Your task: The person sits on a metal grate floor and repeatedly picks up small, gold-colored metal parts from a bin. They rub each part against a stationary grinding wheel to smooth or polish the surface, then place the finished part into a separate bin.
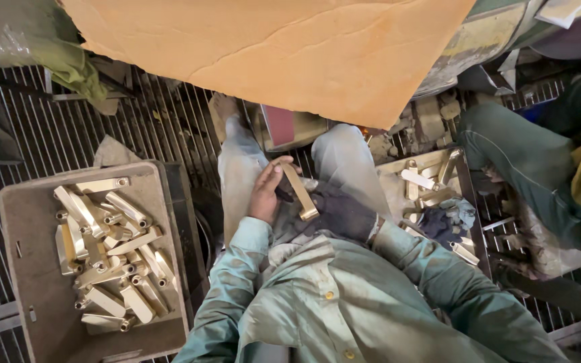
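A long brass part [299,190] with a small hooked end lies across my lap, held between both hands. My left hand [265,191] is bare and grips its upper end with the thumb on top. My right hand [339,211] wears a dark glove and holds the lower end from the right. I sit with knees in pale trousers pointing up the view, and my sleeves are pale green.
A grey plastic crate [35,282] at my left holds several brass parts [112,249]. A second tray [469,195] at my right holds more brass parts and a blue cloth [448,218]. A large orange board [270,54] spans the top. Another person's leg [526,154] sits at far right. Metal grating [68,128] covers the floor.
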